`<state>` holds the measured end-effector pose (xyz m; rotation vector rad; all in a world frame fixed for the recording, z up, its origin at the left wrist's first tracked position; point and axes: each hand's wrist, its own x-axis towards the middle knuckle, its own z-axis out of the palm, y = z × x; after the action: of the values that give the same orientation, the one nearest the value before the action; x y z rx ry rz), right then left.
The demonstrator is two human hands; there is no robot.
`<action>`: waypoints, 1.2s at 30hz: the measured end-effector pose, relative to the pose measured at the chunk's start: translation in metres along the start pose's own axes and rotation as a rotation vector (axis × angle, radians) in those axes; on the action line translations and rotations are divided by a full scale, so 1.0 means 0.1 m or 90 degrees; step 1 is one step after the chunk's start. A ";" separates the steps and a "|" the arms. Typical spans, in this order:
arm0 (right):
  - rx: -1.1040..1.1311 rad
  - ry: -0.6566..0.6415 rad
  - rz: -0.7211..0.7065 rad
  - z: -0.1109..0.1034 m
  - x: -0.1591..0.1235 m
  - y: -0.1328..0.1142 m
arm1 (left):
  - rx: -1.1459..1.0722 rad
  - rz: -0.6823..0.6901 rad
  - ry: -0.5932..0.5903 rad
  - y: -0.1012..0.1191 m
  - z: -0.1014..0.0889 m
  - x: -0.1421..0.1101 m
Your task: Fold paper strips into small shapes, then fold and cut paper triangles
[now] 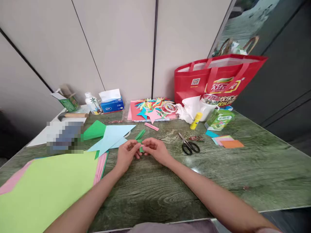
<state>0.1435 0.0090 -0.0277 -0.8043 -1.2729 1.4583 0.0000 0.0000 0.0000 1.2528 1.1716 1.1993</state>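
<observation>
My left hand (126,152) and my right hand (156,149) meet over the green marbled table (218,168), both pinching a small piece of green paper (141,149) between their fingertips. A green paper strip (140,134) lies just beyond the hands. Black-handled scissors (189,144) rest to the right of my right hand. A light blue cut sheet (112,137) lies just left of my left hand.
A large lime-green sheet (48,187) over pink paper covers the near left. At the back stand a tissue box (111,102), a pile of paper stars (153,108), a yellow glue stick (195,120), a red bag (218,79) and small coloured squares (228,141).
</observation>
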 end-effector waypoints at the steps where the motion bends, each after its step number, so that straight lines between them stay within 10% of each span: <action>1: 0.000 -0.001 -0.001 0.00 0.00 0.00 | -0.001 -0.003 -0.001 0.00 0.00 -0.01; 36: 0.018 0.022 0.015 -0.02 0.01 -0.02 | 0.003 0.026 -0.026 0.00 0.00 -0.03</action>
<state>0.1459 0.0106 -0.0266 -0.8246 -1.2179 1.4725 0.0003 -0.0033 -0.0005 1.3036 1.1249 1.1960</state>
